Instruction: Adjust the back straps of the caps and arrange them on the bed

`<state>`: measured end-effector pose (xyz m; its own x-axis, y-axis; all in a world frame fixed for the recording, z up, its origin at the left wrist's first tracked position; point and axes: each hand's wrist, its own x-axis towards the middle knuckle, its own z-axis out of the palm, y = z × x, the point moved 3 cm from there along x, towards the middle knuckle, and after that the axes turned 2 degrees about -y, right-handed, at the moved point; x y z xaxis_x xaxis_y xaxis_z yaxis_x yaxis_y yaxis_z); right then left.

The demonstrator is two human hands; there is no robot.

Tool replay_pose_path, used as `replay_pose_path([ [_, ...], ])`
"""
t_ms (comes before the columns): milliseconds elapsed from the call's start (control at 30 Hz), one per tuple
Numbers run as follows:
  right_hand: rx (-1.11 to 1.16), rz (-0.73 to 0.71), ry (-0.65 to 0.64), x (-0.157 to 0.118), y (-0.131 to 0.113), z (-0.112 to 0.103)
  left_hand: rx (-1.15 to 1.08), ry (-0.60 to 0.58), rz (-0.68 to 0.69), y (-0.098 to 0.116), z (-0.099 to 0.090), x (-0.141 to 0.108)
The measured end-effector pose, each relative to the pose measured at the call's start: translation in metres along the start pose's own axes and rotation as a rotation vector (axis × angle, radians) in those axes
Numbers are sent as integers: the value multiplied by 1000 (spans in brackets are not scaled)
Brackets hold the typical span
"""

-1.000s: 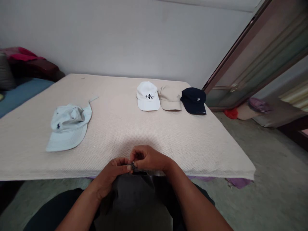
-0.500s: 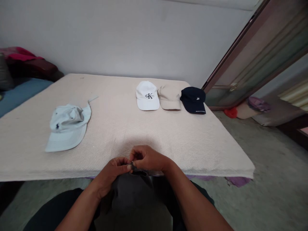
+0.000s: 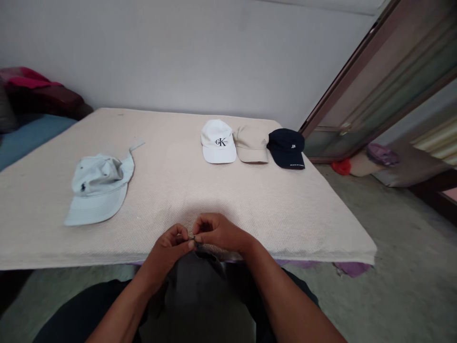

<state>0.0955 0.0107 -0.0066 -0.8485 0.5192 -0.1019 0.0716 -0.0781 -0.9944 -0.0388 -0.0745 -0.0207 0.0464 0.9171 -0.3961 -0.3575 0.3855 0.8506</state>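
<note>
Head view | my left hand point(image 3: 169, 248) and right hand point(image 3: 220, 233): fingertips close together, both pinching the dark item point(image 3: 210, 257) | it's by the middle of the table's point(image 3: 171, 176) near edge | white cap point(image 3: 218, 155), beige cap point(image 3: 252, 145), navy cap point(image 3: 286, 148) rowed near the far right corner

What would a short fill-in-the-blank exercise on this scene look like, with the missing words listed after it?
1. The beige cap sits between the navy cap and the ____ cap.
2. Counting those, ____ caps sit side by side in a row.
3. In the picture, the pale blue cap lies to the ____ of that row.
4. The dark item is pinched by ____ hands, the left hand and the right hand.

Missing words: white; three; left; two.
</note>
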Motion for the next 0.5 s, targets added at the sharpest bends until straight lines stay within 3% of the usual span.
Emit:
replay_pose_path([
  [133, 9, 9, -2, 0, 1, 1, 139, -6, 43, 2, -3, -1],
  [500, 6, 4, 3, 0, -2, 5, 199, 37, -63, 0, -5, -1],
])
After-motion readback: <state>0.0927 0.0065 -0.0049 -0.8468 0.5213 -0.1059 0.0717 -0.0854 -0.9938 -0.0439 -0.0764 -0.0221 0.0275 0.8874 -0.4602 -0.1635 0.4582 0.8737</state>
